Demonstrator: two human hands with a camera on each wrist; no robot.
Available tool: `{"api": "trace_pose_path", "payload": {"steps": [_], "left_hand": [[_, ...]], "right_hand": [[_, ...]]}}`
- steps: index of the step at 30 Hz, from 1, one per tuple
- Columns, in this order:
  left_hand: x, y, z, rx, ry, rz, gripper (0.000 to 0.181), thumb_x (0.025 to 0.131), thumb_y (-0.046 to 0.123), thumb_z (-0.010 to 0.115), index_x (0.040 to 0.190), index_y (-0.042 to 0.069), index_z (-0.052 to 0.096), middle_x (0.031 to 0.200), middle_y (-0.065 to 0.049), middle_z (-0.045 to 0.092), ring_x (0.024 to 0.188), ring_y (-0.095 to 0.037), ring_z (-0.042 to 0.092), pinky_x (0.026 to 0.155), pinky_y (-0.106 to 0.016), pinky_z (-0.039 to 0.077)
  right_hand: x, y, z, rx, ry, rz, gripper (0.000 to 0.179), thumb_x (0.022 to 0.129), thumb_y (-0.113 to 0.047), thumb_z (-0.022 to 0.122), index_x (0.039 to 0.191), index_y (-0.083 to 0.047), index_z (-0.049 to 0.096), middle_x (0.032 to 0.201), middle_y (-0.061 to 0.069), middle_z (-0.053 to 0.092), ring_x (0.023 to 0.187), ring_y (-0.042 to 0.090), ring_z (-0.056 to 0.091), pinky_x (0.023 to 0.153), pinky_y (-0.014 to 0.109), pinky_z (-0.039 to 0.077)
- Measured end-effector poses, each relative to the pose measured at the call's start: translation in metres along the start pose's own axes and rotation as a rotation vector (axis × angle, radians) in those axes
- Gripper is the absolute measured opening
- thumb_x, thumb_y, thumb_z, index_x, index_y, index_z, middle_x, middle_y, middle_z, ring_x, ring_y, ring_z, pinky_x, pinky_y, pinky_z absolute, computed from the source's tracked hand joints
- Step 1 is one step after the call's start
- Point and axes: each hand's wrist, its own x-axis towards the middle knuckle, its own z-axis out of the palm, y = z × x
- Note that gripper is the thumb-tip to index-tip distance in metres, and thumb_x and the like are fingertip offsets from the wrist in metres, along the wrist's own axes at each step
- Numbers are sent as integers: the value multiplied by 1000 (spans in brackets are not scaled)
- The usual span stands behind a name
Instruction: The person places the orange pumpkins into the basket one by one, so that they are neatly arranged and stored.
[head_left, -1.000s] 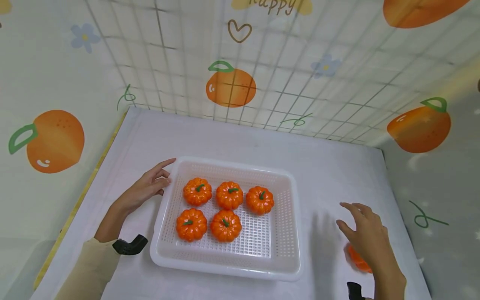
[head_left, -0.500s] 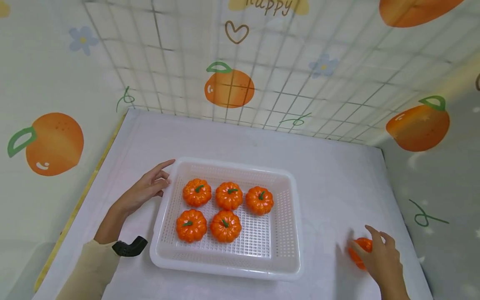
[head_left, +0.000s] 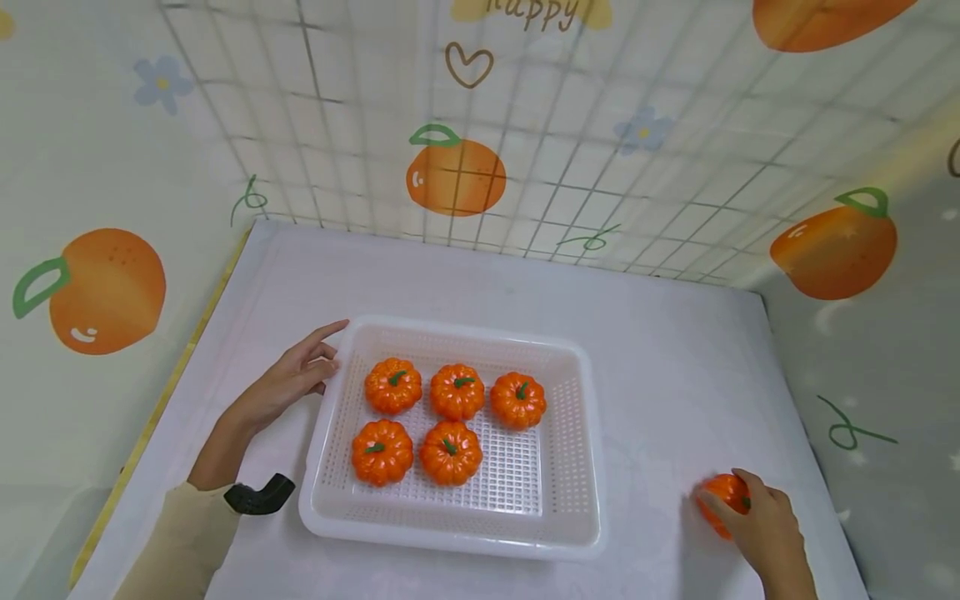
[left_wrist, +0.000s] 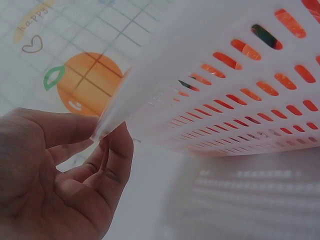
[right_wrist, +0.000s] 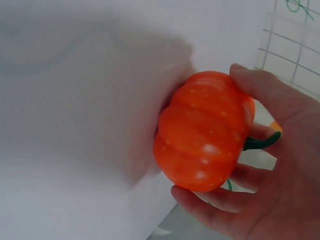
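Observation:
A white plastic basket (head_left: 585, 467) with perforated walls holds several small orange pumpkins (head_left: 450, 452) with green stems, set in two rows. My left hand (head_left: 288, 375) is at its left side; the left wrist view shows the thumb and fingers (left_wrist: 117, 150) pinching the basket's rim (left_wrist: 107, 120). To the right of the basket, another orange pumpkin (head_left: 718, 500) is on the white table. My right hand (head_left: 768, 525) grips it from the right, thumb on one side and fingers on the other. In the right wrist view this pumpkin (right_wrist: 205, 130) has its green stem towards the palm.
A white cloth covers the table (head_left: 645, 350). Behind it rises a wall sheet with a grid pattern and printed oranges (head_left: 457, 177); similar printed sheets stand at left and right. A black strap piece (head_left: 260, 494) is on my left wrist.
My right hand has come down and to the right onto the loose pumpkin, and its fingers have closed round it. My left hand and the basket have stayed in place.

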Motion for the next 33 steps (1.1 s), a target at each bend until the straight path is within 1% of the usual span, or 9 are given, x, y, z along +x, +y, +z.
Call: {"api": "trace_pose_path", "payload": {"steps": [4,9,15,20,25,29,33], "left_hand": [[0,1,0,-2,-1,0,61,103,15,53,158,17,26,115,-22,49,101,-27,58,80,-29,54],[1,0,1,2,3,-8,60,103,16,53,158,18,28,115,-21,50,101,-28,58,80,-30,54],[0,0,1,-1,7,-2,60,103,15,53,157,17,28,116,-21,50,100,-28,59,79,-31,56],[0,1,1,-12,5,-6,60,103,14,52,158,17,27,116,-23,49,101,-27,60,80,-31,56],[0,1,1,-8,3,-5,60,103,14,52,158,16,27,116,-23,49,101,-27,59,80,-30,55],[0,0,1,-12,3,-5,60,103,14,52,158,17,27,116,-23,49,100,-27,59,80,-30,55],[0,0,1,-15,2,0,60,103,13,52,158,17,27,116,-23,49,100,-26,60,79,-30,55]], "right_hand": [[0,-1,0,-3,2,15,84,92,-52,65,139,11,34,126,44,33,114,58,36,94,71,37],[1,-2,0,-9,-4,46,87,90,-52,67,140,10,33,126,43,32,113,57,35,94,71,38],[4,-4,-6,-10,2,32,91,90,-55,66,142,11,32,126,43,31,113,57,35,93,70,40],[4,-11,-10,2,16,18,92,90,-56,65,144,10,32,128,43,30,113,57,34,93,68,42],[1,-25,-15,20,50,-16,85,92,-50,65,146,8,33,132,42,29,115,57,34,92,67,44],[-5,-36,-21,33,77,-68,81,94,-46,64,146,8,34,134,42,28,115,58,35,90,67,45],[-10,-46,-27,39,106,-128,79,95,-47,63,147,6,35,135,41,29,113,58,36,85,68,47]]}}
